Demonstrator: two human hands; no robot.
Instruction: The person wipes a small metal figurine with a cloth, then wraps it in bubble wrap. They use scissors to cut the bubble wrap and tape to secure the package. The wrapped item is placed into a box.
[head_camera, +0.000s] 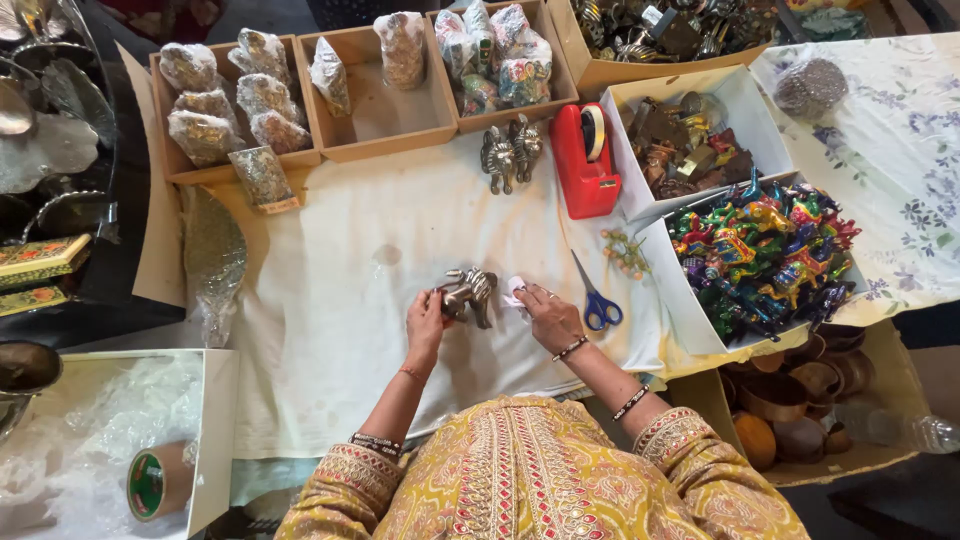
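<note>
Two hands work at mid-bench on the white cloth (340, 330). Left hand (426, 322): grip closed on the rear end of a small metal animal figurine (470, 293), which stands on the cloth. Figurine's long axis runs left to right, between the hands; left hand is touching it, right hand sits just beside its other end. Right hand (548, 318): fingers pinched narrow on a small pale pink scrap (516, 292); cannot tell what it is. Blue-handled scissors (598, 303) lie just right of the right hand. Red tape dispenser (584, 160) and two more metal figurines (511, 152) stand further back.
</note>
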